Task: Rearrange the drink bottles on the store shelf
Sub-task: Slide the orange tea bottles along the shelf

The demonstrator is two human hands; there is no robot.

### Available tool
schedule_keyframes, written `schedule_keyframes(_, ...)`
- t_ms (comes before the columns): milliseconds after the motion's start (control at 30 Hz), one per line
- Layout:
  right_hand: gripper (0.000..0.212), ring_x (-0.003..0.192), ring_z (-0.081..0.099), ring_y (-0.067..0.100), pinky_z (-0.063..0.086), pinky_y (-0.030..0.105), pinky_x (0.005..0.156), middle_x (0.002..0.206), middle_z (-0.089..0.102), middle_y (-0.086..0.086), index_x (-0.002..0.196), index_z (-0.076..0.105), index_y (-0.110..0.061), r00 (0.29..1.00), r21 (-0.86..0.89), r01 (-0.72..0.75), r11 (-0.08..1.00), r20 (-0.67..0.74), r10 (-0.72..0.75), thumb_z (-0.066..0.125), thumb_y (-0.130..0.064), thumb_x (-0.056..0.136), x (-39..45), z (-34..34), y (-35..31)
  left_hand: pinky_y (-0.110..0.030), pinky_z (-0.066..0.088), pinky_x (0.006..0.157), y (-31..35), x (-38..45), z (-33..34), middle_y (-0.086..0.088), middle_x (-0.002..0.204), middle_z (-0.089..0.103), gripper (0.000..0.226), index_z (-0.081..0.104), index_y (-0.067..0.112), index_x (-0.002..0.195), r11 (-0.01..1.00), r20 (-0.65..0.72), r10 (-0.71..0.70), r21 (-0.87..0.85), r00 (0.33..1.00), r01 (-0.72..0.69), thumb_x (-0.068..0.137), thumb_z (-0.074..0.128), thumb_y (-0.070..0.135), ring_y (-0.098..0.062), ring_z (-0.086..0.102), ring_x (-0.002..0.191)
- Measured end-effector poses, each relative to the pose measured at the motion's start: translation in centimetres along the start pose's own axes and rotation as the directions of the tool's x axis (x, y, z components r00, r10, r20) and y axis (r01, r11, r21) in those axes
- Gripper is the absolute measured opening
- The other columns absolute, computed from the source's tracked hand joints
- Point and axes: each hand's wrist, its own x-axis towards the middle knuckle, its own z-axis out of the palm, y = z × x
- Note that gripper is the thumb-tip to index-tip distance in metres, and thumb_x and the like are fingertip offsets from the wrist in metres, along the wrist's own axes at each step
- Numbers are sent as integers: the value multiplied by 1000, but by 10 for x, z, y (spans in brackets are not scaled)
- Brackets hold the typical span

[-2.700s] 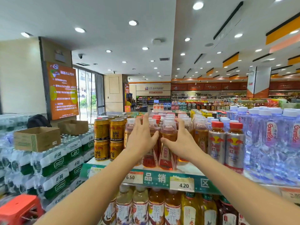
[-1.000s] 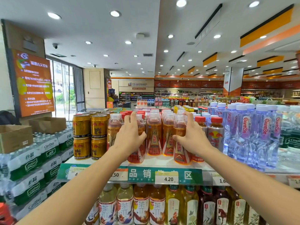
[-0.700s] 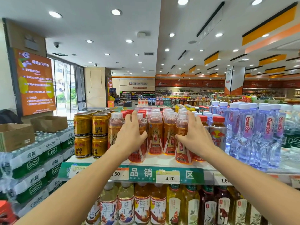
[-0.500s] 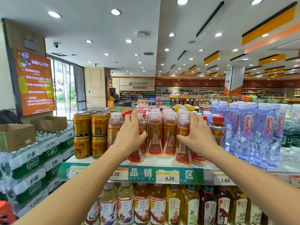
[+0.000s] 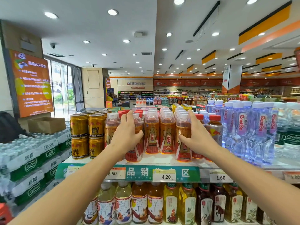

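Several orange energy-drink bottles with clear caps stand in rows on the top shelf (image 5: pixel 162 161). My left hand (image 5: pixel 126 135) is wrapped around the front bottle on the left (image 5: pixel 134 153). My right hand (image 5: pixel 196 135) grips the front bottle on the right (image 5: pixel 183 148). Both held bottles stand upright on the shelf, nearer its front edge than the rest. Between them two more orange bottles (image 5: pixel 159 137) stand a little further back.
Stacked gold cans (image 5: pixel 87 135) stand left of the bottles. Red-capped bottles (image 5: pixel 214 129) and clear water bottles (image 5: pixel 250 132) fill the right. Tea bottles (image 5: pixel 139 205) line the lower shelf. Shrink-wrapped water packs (image 5: pixel 32 159) are piled at left under cardboard boxes.
Both hands have stayed on the two front bottles. My right hand and its bottle have shifted slightly right, and the view has steadied since the oldest frame.
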Motion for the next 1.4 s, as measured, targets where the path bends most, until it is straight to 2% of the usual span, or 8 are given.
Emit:
schedule_keyframes(67,102,128,58,29,57,44,95,160,34,5,164,1,-31,997,-15,7,1000,-82,-8,74,-41,93,-10,3,3,-31,49,82,2,-1,-1,-13,158,34,85,16,17,160,1000,6,-3,-9,1000,3,95,69,32,-29,64,113)
schedule_keyframes(167,78,106,66,27,60,39,73,143,42,4,152,25,-24,969,-116,83,990,-221,-107,71,-46,93,-28,8,11,-39,53,92,4,0,-3,-14,158,34,86,16,15,160,1000,16,-16,-19,1000,17,95,70,31,-31,60,122)
schedule_keyframes(333,41,88,62,13,53,26,71,107,54,-7,120,52,-23,964,-174,160,972,-185,-192,64,-52,95,-55,13,38,-44,50,101,14,1,-2,-16,157,35,89,17,11,160,997,16,-32,-63,999,33,93,71,33,-35,52,131)
schedule_keyframes(467,34,76,55,6,52,28,68,87,53,-16,96,54,-31,967,-230,191,954,-124,-224,53,-65,94,-80,18,57,-42,46,107,34,5,1,-15,162,29,89,17,11,161,994,17,29,-105,999,-28,93,71,31,-32,47,138)
schedule_keyframes(600,37,82,49,4,48,23,74,90,52,-18,94,57,-33,963,-253,223,942,-94,-253,47,-68,96,-99,26,73,-44,44,110,57,12,12,-16,162,30,90,16,12,161,989,32,54,-137,998,-49,93,71,32,-32,44,141)
schedule_keyframes(733,28,91,43,4,44,25,82,98,51,-17,100,60,-31,961,-202,239,950,-94,-261,52,-58,97,-102,33,83,-41,42,112,74,13,28,-14,164,27,90,16,11,162,986,74,85,-152,994,-73,94,70,33,-31,41,143)
schedule_keyframes(900,26,96,44,5,45,26,87,102,50,-19,105,58,-33,970,-133,225,965,-62,-234,53,-57,97,-103,34,87,-40,48,104,88,9,42,-14,163,28,87,18,13,161,985,103,93,-157,990,-76,94,71,30,-32,55,130)
schedule_keyframes(1400,21,94,46,7,46,26,83,98,51,-19,101,58,-32,971,-64,216,974,-86,-221,63,-51,95,-103,38,88,-43,58,91,85,9,60,-12,157,34,88,24,21,157,993,43,103,-65,994,-100,90,74,47,-34,60,123)
